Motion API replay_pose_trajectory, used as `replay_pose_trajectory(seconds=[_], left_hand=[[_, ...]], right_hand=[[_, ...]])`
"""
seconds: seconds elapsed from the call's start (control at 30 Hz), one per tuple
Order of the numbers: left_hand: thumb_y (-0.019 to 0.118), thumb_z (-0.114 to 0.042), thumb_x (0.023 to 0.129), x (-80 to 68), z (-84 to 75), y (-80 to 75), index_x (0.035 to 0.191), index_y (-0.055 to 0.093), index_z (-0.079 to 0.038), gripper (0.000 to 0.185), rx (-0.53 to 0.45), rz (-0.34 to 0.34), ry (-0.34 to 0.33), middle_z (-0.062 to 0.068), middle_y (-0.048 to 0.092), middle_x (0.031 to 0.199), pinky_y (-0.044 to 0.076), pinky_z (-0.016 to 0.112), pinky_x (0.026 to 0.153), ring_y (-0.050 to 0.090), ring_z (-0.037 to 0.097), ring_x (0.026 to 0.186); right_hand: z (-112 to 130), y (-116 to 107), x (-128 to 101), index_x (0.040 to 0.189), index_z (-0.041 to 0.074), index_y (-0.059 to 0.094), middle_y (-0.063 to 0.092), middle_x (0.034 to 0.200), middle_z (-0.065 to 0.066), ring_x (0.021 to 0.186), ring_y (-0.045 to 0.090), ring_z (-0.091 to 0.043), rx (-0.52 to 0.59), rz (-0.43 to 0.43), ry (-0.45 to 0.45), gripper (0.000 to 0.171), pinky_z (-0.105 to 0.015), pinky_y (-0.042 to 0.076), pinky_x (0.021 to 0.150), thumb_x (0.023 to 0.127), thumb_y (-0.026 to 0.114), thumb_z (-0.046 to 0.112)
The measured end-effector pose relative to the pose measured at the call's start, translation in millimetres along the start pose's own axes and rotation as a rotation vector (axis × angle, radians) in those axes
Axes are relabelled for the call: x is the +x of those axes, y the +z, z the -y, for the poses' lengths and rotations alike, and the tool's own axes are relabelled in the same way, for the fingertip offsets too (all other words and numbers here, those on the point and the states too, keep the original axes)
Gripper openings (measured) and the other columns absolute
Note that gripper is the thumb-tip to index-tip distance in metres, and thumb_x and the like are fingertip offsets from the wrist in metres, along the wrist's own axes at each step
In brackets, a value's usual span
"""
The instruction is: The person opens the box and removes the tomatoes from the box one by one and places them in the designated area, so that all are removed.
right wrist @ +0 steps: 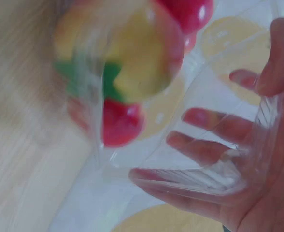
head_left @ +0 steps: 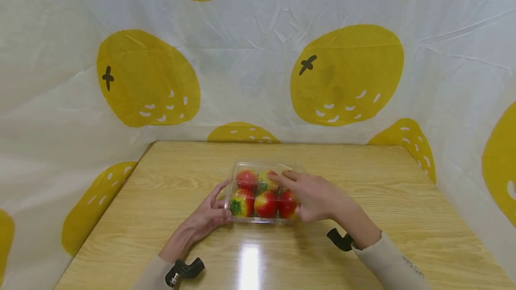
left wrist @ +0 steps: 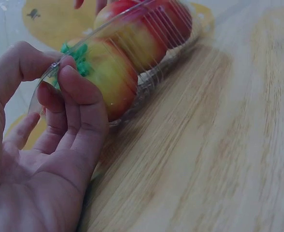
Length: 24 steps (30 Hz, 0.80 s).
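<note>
A clear plastic clamshell box (head_left: 260, 220) sits on the table, holding several red-and-yellow round fruits (head_left: 266, 205). One fruit (left wrist: 106, 79) at the left end shows a green, leaf-like top. My left hand (head_left: 207, 218) pinches the box's left rim between thumb and fingers. Over the box's right side, my right hand (head_left: 318, 196) spreads its fingers against the clear lid (right wrist: 200, 188). In the right wrist view, the lid stands apart from the base at that end, and the fingers (right wrist: 205, 150) show through the plastic. The head view blurs this hand.
The wooden table (head_left: 193, 160) carries the box near its middle. A white cloth (head_left: 246, 70) printed with large yellow fruit shapes hangs behind it and along both sides. Black wrist mounts (head_left: 185, 270) sit by both sleeves.
</note>
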<state>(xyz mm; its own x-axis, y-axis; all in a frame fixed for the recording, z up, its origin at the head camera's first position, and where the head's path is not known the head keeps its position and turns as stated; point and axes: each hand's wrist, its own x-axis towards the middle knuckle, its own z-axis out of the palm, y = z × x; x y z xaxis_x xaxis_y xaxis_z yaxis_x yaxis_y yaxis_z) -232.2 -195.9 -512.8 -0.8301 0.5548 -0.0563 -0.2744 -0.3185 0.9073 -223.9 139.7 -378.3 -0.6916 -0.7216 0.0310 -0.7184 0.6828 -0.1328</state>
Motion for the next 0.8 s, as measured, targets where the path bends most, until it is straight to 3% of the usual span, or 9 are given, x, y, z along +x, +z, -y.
replay_pose_trajectory(seconds=[0.1,0.27,0.4,0.57,0.8], left_hand=[[0.062,0.011,0.089,-0.2,-0.3,-0.9,0.165,0.012,-0.032,0.101,0.001,-0.003,0.004,-0.003,0.067,0.087,0.056,0.028,0.077,0.064,0.011,0.077],[0.062,0.011,0.091,0.4,-0.4,-1.5,0.166,0.013,-0.033,0.1,-0.015,0.0,-0.001,-0.006,0.062,0.081,0.055,0.027,0.076,0.062,0.011,0.076],[0.063,0.011,0.091,1.1,-0.3,-0.8,0.165,0.016,-0.035,0.099,-0.018,-0.004,-0.006,-0.007,0.058,0.078,0.054,0.027,0.075,0.061,0.01,0.074],[0.064,0.009,0.09,0.2,-1.8,0.3,0.165,0.016,-0.036,0.1,-0.006,-0.016,-0.018,-0.005,0.064,0.082,0.054,0.027,0.076,0.062,0.011,0.077],[0.065,0.008,0.089,0.2,-0.6,0.7,0.166,0.009,-0.032,0.103,-0.022,-0.002,-0.028,-0.004,0.063,0.081,0.055,0.027,0.076,0.063,0.011,0.076]], right_hand=[[-1,-5,1,0.162,0.025,0.035,0.047,0.156,-0.024,0.083,0.066,-0.025,0.015,0.024,-0.001,0.099,-0.029,0.034,0.053,0.07,0.063,0.004],[-1,-8,4,0.163,0.026,0.033,0.048,0.155,-0.023,0.082,0.063,-0.022,0.007,0.049,-0.002,0.099,-0.029,0.036,0.056,0.07,0.063,0.007],[-1,-10,7,0.163,0.028,0.033,0.048,0.156,-0.022,0.095,0.068,-0.028,0.001,0.056,0.013,0.097,-0.031,0.04,0.061,0.073,0.064,0.01],[-2,-15,9,0.161,0.024,0.037,0.05,0.154,-0.023,0.11,0.068,-0.036,-0.01,0.043,-0.014,0.094,-0.034,0.046,0.067,0.072,0.063,0.012],[-9,-25,10,0.159,0.027,0.041,0.048,0.157,-0.018,0.084,0.061,-0.022,0.08,0.08,0.011,0.093,-0.031,0.038,0.058,0.07,0.061,0.009]])
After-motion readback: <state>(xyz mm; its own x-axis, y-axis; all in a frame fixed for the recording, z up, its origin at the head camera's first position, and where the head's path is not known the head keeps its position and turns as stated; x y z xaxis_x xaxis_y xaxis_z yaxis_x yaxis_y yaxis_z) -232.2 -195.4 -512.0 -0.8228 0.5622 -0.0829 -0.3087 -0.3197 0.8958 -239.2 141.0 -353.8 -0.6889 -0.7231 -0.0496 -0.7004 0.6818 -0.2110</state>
